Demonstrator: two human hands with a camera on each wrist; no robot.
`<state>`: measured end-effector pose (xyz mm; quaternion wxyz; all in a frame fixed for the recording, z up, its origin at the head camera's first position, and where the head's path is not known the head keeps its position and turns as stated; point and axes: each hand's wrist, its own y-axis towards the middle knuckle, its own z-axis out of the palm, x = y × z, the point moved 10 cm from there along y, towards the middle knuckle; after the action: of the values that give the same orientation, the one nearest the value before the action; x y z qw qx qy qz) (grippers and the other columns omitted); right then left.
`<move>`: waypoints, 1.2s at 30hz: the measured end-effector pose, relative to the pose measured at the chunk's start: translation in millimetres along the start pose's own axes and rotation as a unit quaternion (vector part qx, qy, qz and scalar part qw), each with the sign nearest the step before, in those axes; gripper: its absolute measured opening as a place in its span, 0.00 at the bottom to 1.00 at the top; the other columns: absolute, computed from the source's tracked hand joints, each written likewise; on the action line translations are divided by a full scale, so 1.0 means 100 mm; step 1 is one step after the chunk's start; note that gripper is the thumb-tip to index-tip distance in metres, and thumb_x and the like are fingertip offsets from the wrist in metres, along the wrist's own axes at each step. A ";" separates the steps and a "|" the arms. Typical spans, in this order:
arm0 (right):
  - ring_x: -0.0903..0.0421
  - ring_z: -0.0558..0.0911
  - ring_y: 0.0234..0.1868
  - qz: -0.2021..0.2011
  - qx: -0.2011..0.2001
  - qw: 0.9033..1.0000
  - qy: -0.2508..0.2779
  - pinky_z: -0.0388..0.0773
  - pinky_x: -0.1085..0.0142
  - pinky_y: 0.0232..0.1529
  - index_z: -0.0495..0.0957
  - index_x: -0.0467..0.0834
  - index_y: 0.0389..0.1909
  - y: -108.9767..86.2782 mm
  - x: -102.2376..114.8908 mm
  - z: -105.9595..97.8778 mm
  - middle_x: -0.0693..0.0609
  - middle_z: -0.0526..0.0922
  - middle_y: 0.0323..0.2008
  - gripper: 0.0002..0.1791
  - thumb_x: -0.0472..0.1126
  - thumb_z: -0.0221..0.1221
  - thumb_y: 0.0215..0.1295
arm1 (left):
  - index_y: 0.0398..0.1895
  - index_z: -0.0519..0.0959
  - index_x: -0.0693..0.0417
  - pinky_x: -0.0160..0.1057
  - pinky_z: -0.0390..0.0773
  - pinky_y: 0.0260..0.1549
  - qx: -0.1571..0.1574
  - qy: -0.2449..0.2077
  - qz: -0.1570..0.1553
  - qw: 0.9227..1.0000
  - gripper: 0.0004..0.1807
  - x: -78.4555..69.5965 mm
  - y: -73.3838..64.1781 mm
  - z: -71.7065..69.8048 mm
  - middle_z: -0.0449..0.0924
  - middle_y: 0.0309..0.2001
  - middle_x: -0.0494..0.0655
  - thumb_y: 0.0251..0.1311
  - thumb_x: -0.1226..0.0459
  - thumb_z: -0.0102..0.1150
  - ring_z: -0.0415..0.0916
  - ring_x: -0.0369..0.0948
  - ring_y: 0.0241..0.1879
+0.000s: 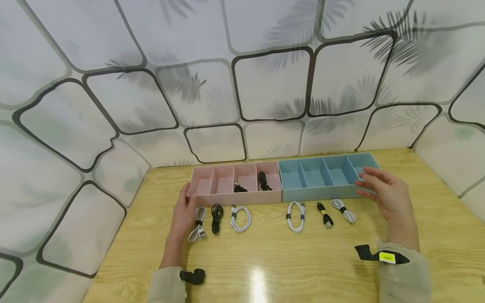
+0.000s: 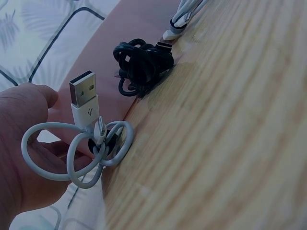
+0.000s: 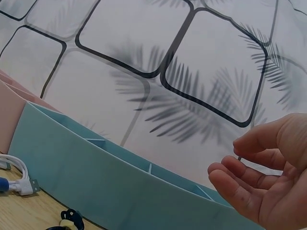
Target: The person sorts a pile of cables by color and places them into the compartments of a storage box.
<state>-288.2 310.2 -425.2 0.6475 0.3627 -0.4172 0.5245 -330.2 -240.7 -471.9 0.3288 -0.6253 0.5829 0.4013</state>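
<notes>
My left hand (image 1: 183, 212) is at the left end of the pink divided box (image 1: 231, 199), its thumb and fingers touching around the front corner. Right beside it on the table lies a bundled white USB cable (image 2: 76, 165). My right hand (image 1: 390, 195) hovers at the right end of the blue divided box (image 1: 322, 193), fingers loosely bent with nothing between them; the right wrist view shows the same hand (image 3: 268, 177) apart from the box. Black cables (image 1: 263, 181) lie in the two right compartments of the pink box.
In front of the boxes lie a black cable (image 1: 217, 219), a coiled white cable (image 1: 241, 219), another white loop (image 1: 295, 216), a black cable with a yellow tie (image 1: 325, 215) and a white bundle (image 1: 343, 211). A patterned cloth wall (image 1: 273, 84) stands behind.
</notes>
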 end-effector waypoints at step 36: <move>0.49 0.83 0.28 0.076 0.187 0.856 -0.477 0.83 0.58 0.27 0.74 0.29 0.54 -0.09 -0.46 0.49 0.41 0.84 0.32 0.19 0.39 0.60 0.69 | 0.79 0.50 0.50 0.56 0.69 0.59 -0.001 -0.008 0.008 1.000 0.31 -0.02 0.00 0.00 0.71 0.62 0.67 0.78 0.55 0.41 0.69 0.57 0.63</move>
<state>-291.8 246.7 -449.2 0.2475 0.6497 -0.5951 0.4030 -330.0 -239.3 -470.1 0.3296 -0.6177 0.5850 0.4094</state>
